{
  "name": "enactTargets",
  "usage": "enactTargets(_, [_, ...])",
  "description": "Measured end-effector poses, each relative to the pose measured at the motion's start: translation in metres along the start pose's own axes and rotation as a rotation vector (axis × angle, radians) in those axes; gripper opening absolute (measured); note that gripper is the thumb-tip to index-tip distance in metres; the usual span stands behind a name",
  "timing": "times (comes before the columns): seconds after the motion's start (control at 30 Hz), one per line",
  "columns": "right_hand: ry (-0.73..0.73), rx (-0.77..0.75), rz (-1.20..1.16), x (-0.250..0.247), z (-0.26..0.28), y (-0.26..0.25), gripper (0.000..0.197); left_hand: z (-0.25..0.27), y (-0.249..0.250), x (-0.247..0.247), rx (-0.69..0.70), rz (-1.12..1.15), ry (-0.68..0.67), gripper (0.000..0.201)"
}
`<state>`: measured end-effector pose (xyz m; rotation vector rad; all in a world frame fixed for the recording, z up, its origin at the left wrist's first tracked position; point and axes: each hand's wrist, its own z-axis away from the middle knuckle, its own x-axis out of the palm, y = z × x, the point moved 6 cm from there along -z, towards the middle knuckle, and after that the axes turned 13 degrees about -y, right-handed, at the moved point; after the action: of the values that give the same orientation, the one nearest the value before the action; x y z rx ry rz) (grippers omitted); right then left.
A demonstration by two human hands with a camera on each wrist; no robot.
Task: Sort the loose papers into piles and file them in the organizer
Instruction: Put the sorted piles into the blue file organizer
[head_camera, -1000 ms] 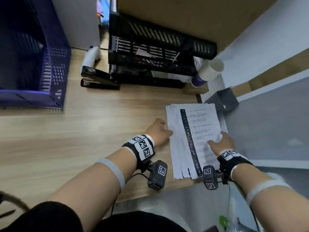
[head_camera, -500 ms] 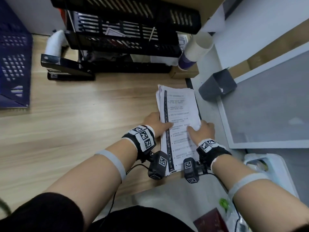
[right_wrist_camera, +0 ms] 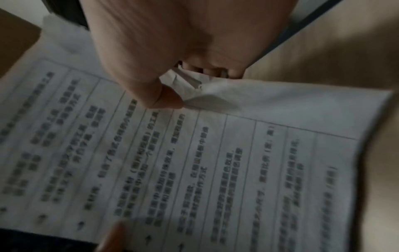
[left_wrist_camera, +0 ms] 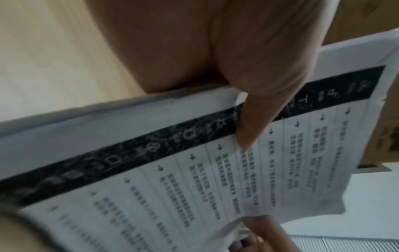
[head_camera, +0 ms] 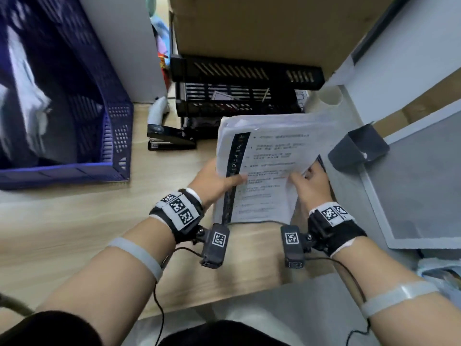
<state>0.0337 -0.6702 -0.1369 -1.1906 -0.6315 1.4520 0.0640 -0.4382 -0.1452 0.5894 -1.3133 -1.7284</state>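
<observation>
Item 1, paper stack [head_camera: 264, 168]: printed sheets w/ a black strip down the left margin, centre of the head frame, raised off the tabletop [head_camera: 82, 221] and tilted, far edge up toward the organizer. Both my hands hold it.

Item 2, left hand [head_camera: 214, 181]: grips the stack's left edge, thumb [left_wrist_camera: 248, 133] on top across the black strip, fingers under the sheets, hidden. Left wrist view shows the stack [left_wrist_camera: 194, 170] edge-on; several sheets thick.

Item 3, right hand [head_camera: 309, 186]: grips the stack's right edge, thumb on the top page, fingers curled under. Right wrist view: the hand [right_wrist_camera: 172, 51] pinches a crumpled bit of the sheet edge [right_wrist_camera: 190, 87]. Text on the page too blurred to read.

Item 4, organizer [head_camera: 239, 93]: black slotted tray rack, upper centre of the frame, at the back of the tabletop, just beyond the stack's far edge. A small card and a thin stick lie in the middle tier. Lower tier mostly hidden behind the stack.

Item 5, stapler [head_camera: 169, 138]: black, on the tabletop left of the organizer's base.

Item 6, blue crate [head_camera: 99, 116]: perforated plastic, upper left of the frame, on the tabletop.

Item 7, cardboard box [head_camera: 262, 28]: top centre, above the organizer.

Item 8, grey bin [head_camera: 359, 148]: right of the stack, off the tabletop edge.

Item 9, paper cup [head_camera: 329, 96]: white, right of the organizer.

Misc.: wrist cams w/ marker tags on both forearms.
</observation>
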Motion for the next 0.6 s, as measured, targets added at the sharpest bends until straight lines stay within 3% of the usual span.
enactTargets(0.1, [0.027,-0.127,-0.092,0.043,0.024,-0.053,0.009,0.043,0.035,-0.055,0.131,-0.106,0.223,0.033])
enactTargets(0.2, [-0.003,-0.153,-0.153,0.098,0.046,-0.067,0.019,0.081,0.041,-0.099,0.137,-0.181,0.381,0.028])
enactTargets(0.37, [-0.206,-0.113,0.123,0.189,0.060,-0.057,0.020,0.119,-0.006,-0.142,-0.020,-0.235,0.360,0.037])
enactTargets(0.43, [-0.157,-0.003,0.217,0.201,0.060,-0.052,0.029,0.129,-0.013,-0.157,-0.049,-0.275,0.345,0.032])
enactTargets(0.53, [0.074,0.047,0.333,0.199,0.063,-0.054,0.049,0.140,-0.013,-0.178,-0.048,-0.345,0.373,0.032])
enactTargets(0.6, [-0.093,0.046,0.389,0.225,0.075,-0.073,0.055,0.149,-0.003,-0.190,-0.010,-0.415,0.387,0.030])
